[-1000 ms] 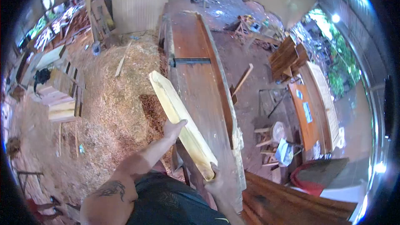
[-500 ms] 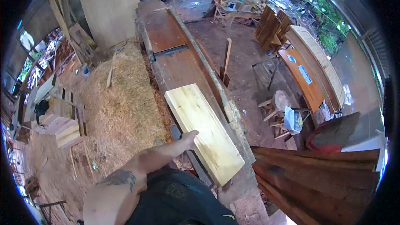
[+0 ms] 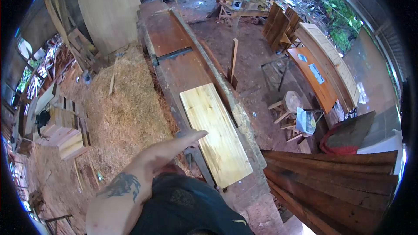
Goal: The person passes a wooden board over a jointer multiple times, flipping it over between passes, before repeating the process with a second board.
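Observation:
A pale wooden board (image 3: 220,143) lies flat on the near part of a long jointer-like machine bed (image 3: 185,72). My left hand (image 3: 193,137) is closed on the board's left edge, with one digit reaching over the top face. What looks like part of my right hand (image 3: 228,196) shows at the board's near end, close to my dark shorts. Its fingers are mostly hidden. Beyond the board, a dark slot (image 3: 174,54) crosses the bed, and a raised fence (image 3: 204,54) runs along its right side.
Wood shavings (image 3: 135,91) are heaped left of the machine, near stacked timber blocks (image 3: 65,126). Dark planks (image 3: 331,182) lie close at the right. Farther right are a stool (image 3: 292,101) and an orange-brown panel (image 3: 315,78). A narrow upright stick (image 3: 234,61) stands beside the fence.
The board has turned on the bed: its far end has shifted right toward the fence and its near end left. My left hand stays on its left edge. The view has shifted slightly.

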Demonstrator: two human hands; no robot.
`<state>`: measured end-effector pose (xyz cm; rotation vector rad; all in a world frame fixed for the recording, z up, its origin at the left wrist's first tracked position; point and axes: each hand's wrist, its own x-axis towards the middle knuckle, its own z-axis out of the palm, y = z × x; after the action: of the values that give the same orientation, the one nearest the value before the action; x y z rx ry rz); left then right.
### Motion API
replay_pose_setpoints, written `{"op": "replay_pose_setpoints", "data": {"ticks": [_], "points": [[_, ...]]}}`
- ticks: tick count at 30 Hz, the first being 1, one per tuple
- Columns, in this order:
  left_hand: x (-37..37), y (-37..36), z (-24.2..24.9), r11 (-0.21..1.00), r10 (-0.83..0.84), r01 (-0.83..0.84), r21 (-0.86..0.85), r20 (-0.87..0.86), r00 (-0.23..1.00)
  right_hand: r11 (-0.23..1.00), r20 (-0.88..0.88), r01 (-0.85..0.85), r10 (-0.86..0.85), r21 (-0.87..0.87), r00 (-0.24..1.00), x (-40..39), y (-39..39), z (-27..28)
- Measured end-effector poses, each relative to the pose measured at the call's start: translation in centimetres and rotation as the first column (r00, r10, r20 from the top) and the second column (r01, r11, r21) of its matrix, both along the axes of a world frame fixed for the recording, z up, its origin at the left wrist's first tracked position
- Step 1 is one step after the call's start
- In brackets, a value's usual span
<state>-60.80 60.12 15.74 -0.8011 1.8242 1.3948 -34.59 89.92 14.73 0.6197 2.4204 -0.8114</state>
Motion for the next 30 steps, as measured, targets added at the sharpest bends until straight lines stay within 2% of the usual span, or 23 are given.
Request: {"op": "replay_pose_setpoints", "data": {"ticks": [2,5,6,9,10,11,13,14,16,17,19,20,21,23,24,27,28,30], "points": [[0.9,0.6,4.7,0.995,0.013,-0.014,-0.101,-0.017,1.000,0.990,-0.081,0.086,-0.095,-0.109,0.992,-0.2,0.2,-0.4],[-0.3,1.7,-2.3,0.996,0.067,-0.073,-0.048,-0.111,0.992,0.952,-0.299,0.181,-0.253,-0.248,0.920,-0.8,2.6,-6.7],[-1.1,2.1,-4.8,0.993,0.103,-0.108,-0.042,-0.109,0.989,0.984,-0.200,0.146,-0.165,-0.106,0.966,-2.4,3.4,-5.5],[-1.5,2.2,-4.2,0.984,0.126,-0.135,-0.117,-0.084,0.988,0.997,0.008,0.080,-0.080,-0.010,0.997,-5.3,2.5,1.1],[-1.7,1.6,-3.1,0.991,0.093,-0.098,-0.091,-0.054,0.994,0.998,-0.053,0.049,-0.048,0.025,0.997,-4.3,3.4,-3.5],[-1.6,1.1,-4.3,0.972,0.069,-0.116,-0.205,-0.223,0.972,0.998,-0.035,0.049,-0.048,0.038,0.998,-4.5,3.1,-2.8],[-2.0,0.9,-6.6,0.892,-0.043,-0.204,-0.404,-0.523,0.851,0.997,0.000,0.048,-0.048,0.063,0.999,-5.1,2.0,-1.5],[-2.6,1.4,-6.6,0.823,-0.137,-0.210,-0.529,-0.542,0.829,0.997,0.018,0.051,-0.052,0.055,0.998,-5.7,1.5,0.1],[-4.7,2.2,-5.1,0.629,-0.329,-0.239,-0.740,-0.531,0.781,0.997,-0.013,0.008,-0.007,0.076,1.000,-5.8,1.4,-0.3],[-5.8,2.5,-4.2,0.652,-0.405,-0.156,-0.742,-0.514,0.756,0.996,-0.028,-0.016,0.018,0.085,0.999,-6.0,1.5,-0.5],[-7.8,3.7,-2.3,0.669,-0.542,0.005,-0.743,-0.484,0.687,0.993,0.037,0.090,-0.088,-0.070,0.995,-6.5,2.4,-1.8],[-8.6,4.7,-3.0,0.648,-0.561,0.018,-0.761,-0.462,0.687,0.979,0.075,0.140,-0.130,-0.146,0.989,-6.9,3.0,-2.6],[-9.8,5.8,-4.7,0.627,-0.578,0.029,-0.779,-0.440,0.687,0.920,0.104,0.262,-0.242,-0.291,0.965,-7.2,3.9,-3.4],[-11.8,7.5,-5.2,0.589,-0.586,0.054,-0.806,-0.380,0.715,0.698,0.208,0.469,-0.430,-0.541,0.879,-8.5,5.7,-5.5],[-12.3,8.5,-4.3,0.577,-0.574,0.071,-0.814,-0.342,0.744,0.795,0.087,0.420,-0.428,-0.437,0.900,-9.4,5.8,-4.6],[-14.0,10.4,-4.9,0.558,-0.533,0.081,-0.826,-0.282,0.798,0.805,0.252,0.382,-0.296,-0.453,0.922,-11.8,7.8,-6.9],[-14.3,10.7,-4.8,0.550,-0.524,0.086,-0.831,-0.263,0.810,0.857,0.204,0.313,-0.249,-0.408,0.947,-12.1,7.8,-7.4],[-15.7,10.2,-4.1,0.522,-0.523,0.128,-0.843,-0.198,0.829,0.851,0.197,0.279,-0.211,-0.445,0.958,-13.4,7.5,-7.4]]}}
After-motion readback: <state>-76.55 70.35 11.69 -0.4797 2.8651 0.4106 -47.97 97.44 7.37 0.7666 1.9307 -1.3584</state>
